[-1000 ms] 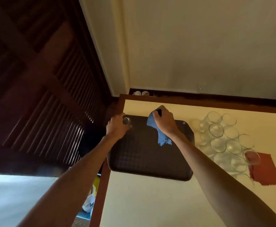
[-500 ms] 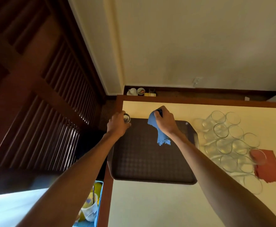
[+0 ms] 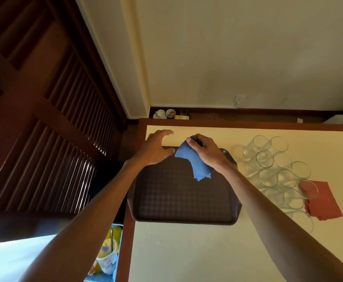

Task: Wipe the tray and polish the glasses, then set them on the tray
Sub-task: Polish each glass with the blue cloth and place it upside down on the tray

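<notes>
Head view: a person is working at a cream-topped table (image 3: 186,251) edged in reddish-brown wood. A dark brown tray (image 3: 178,196), rectangular with rounded corners, a raised rim and a fine grid texture, is lying flat on the table near its left edge. The left hand (image 3: 156,148) is hovering over the tray's far left corner with its fingers spread and relaxed, grasping nothing that can be seen; whether it is touching the tray cannot be told. Just beside it, the right hand (image 3: 205,152) is clutching a blue cloth (image 3: 195,161) of woven fabric, its fingers curled round the bunched top while the loose, frayed end is hanging down over the tray's far half. Clear round glasses (image 3: 274,169) are standing packed together on the table to the right of the tray, none on it. A flat red cloth (image 3: 321,200) is lying at the right side of the cluster, with one glass sitting on its far corner. Dark louvred wooden panels (image 3: 54,119) are filling the left side, and small white cups (image 3: 162,113) are resting on a ledge beyond the table.
</notes>
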